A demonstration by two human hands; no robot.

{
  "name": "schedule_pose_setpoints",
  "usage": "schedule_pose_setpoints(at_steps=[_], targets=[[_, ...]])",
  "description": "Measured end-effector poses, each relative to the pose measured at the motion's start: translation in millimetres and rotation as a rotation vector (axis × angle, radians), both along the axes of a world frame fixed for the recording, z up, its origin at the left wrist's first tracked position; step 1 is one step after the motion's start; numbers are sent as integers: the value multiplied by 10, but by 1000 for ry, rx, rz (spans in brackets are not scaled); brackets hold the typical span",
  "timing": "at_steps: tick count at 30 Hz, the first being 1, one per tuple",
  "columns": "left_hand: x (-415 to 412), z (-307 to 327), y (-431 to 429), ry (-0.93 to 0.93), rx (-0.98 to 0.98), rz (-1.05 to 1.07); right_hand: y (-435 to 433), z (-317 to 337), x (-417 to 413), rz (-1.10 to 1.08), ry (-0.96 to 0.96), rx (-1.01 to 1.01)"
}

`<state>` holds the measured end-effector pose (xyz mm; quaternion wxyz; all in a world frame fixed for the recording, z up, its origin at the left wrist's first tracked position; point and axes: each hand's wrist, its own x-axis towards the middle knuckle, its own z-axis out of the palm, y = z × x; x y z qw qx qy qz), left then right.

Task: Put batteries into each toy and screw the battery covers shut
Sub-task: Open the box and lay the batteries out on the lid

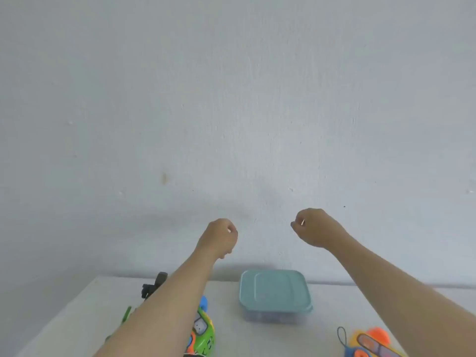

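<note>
The head view faces forward at a pale wall (231,99) close ahead, the table (77,318) low in frame.

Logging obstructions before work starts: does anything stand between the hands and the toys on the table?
Nothing visible does. The left hand and right hand are raised before the wall, fingers curled. The green toy lies partly under the left forearm, the orange toy beside the right forearm; the lidded box sits between the toys.

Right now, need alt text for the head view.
The left hand and right hand are raised as fists before a pale wall, holding nothing visible. Below, a white table carries a teal lidded container, a green toy beside the left forearm and an orange and blue toy near the right forearm.
</note>
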<state>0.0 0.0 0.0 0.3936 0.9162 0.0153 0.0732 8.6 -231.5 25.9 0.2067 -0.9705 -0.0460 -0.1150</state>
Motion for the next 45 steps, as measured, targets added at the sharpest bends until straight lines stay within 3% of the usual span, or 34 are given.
schedule_pose_setpoints(at_steps=[3,7,10,17,24,32,36,40,45], targets=[[39,-362,-82,110,92,4,-10,-393,13,-22,207,-30],[10,-716,-200,420,245,-31,-12,-801,-79,-47,583,-82],[-19,-875,-232,551,187,-50,-36,-1037,-79,-117,728,18],[18,-1098,-259,552,-145,85,-56,-1364,-27,-240,540,288],[-98,-1083,-316,610,-221,78,-65,-1398,-92,-292,522,366],[-306,-848,-292,424,-217,123,-205,-1067,-274,-216,583,588],[-565,-773,-244,336,-148,125,-308,-829,-522,-102,695,522],[-929,-778,-280,375,-38,113,-343,-828,-786,-56,856,356],[-1447,-1009,-390,361,169,100,-355,-930,-1075,-11,895,169]])
